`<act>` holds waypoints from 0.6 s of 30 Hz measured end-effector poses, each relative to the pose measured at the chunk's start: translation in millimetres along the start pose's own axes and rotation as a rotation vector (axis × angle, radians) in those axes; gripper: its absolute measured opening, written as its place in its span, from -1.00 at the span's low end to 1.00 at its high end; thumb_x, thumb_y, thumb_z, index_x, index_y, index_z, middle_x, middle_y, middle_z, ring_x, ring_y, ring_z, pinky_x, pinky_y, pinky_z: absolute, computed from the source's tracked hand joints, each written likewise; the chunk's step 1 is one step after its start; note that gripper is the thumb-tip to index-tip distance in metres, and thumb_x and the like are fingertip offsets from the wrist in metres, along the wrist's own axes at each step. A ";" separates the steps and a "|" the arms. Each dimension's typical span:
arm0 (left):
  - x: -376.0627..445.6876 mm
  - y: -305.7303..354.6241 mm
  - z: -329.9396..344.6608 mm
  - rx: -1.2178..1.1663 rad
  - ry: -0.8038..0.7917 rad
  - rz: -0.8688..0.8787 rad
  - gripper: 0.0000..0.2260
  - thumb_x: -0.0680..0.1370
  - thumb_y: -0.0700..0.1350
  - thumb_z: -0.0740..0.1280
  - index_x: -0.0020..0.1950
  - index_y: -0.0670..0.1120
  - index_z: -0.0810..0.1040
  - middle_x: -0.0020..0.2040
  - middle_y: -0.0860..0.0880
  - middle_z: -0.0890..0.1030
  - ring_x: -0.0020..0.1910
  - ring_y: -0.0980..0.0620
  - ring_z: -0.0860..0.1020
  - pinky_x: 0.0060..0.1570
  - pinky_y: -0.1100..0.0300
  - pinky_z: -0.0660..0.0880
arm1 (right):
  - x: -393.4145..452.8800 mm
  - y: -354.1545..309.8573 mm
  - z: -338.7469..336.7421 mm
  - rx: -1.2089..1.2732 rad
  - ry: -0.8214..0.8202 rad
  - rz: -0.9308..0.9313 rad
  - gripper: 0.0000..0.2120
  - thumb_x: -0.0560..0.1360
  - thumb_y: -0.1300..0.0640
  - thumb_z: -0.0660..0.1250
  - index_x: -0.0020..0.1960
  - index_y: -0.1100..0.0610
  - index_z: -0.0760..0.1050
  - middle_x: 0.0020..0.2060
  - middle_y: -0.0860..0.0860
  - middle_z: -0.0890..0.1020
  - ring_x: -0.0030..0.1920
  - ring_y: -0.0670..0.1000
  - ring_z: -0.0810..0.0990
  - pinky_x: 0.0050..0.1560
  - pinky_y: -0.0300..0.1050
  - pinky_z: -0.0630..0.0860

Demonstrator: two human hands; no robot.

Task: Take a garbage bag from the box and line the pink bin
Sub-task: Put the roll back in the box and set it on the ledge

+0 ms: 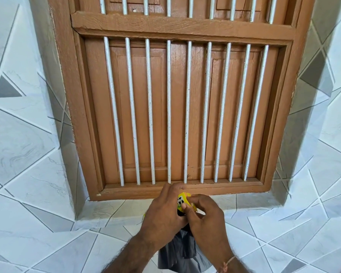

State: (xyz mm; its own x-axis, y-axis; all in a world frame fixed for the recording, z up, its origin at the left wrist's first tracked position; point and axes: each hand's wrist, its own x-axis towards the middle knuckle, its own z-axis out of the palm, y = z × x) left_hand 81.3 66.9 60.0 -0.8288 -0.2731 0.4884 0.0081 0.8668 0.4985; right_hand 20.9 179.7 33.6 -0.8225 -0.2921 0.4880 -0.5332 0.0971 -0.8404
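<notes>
While the tiled wall (24, 134) fills both sides of the frame with white and grey angular shapes, a brown wooden window (177, 91) takes up the centre and top, its shutters closed behind a row of white vertical bars (187, 111); below the window frame a tiled ledge (114, 211) runs across the lower middle of the picture; both forearms rise from the bottom edge and meet at lower centre, just below the window's bottom rail; a dark grey garbage bag (182, 253) hangs down between the wrists, crumpled, its lower edge near the bottom of the frame and its top hidden behind the hands; the left hand (163, 211) wraps around the near side of a small yellow box (182, 200), fingers curled together over it; the right hand (204, 215) is touching the same box, thumb and forefinger pinched on its lower right corner; the box shows a white label with black marks, too small to read; a thin thread band (227, 262) circles the right wrist at the lower right.
</notes>
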 end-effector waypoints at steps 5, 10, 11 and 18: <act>1.9 0.9 0.9 0.058 -0.011 0.037 -0.45 0.43 0.10 0.39 0.34 0.21 0.22 0.26 0.16 0.38 0.13 0.11 0.49 0.01 0.26 0.49 | 9.5 5.1 0.8 0.135 0.091 0.118 -0.91 0.40 0.23 0.47 -0.21 0.06 0.64 -0.23 -0.02 0.70 -0.15 -0.03 0.67 -0.09 -0.18 0.60; -5.2 -18.1 -8.3 0.039 0.032 -0.141 -0.33 0.38 0.17 0.44 0.44 0.18 0.26 0.40 0.15 0.36 0.32 0.05 0.43 0.24 0.18 0.38 | 27.0 31.8 -8.9 0.326 0.275 0.343 -0.85 0.46 0.25 0.41 -0.28 0.14 0.63 -0.42 0.03 0.66 -0.34 0.07 0.59 -0.21 0.06 0.61; -8.7 -26.2 -9.3 0.014 0.068 -0.219 -0.33 0.39 0.18 0.44 0.44 0.13 0.30 0.42 0.13 0.38 0.35 0.05 0.41 0.28 0.17 0.35 | 29.2 36.5 -11.5 0.358 0.300 0.367 -0.83 0.47 0.26 0.39 -0.29 0.14 0.62 -0.42 0.05 0.64 -0.34 0.08 0.56 -0.20 0.06 0.60; -16.1 -52.3 15.1 -0.341 -0.073 -0.337 -0.53 0.41 0.25 0.36 0.30 0.19 0.53 0.25 0.22 0.59 0.26 0.22 0.52 0.35 0.06 0.42 | 38.7 62.5 0.5 0.373 0.345 0.443 -0.82 0.50 0.22 0.36 -0.28 0.12 0.61 -0.32 0.15 0.66 -0.27 0.14 0.59 -0.12 0.14 0.62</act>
State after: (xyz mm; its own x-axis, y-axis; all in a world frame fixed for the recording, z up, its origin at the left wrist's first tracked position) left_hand 85.8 32.2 15.3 -0.8537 -0.4747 0.2143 -0.0946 0.5460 0.8325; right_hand -44.1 174.0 -0.2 -0.9969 0.0258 0.0737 -0.0776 -0.2158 -0.9733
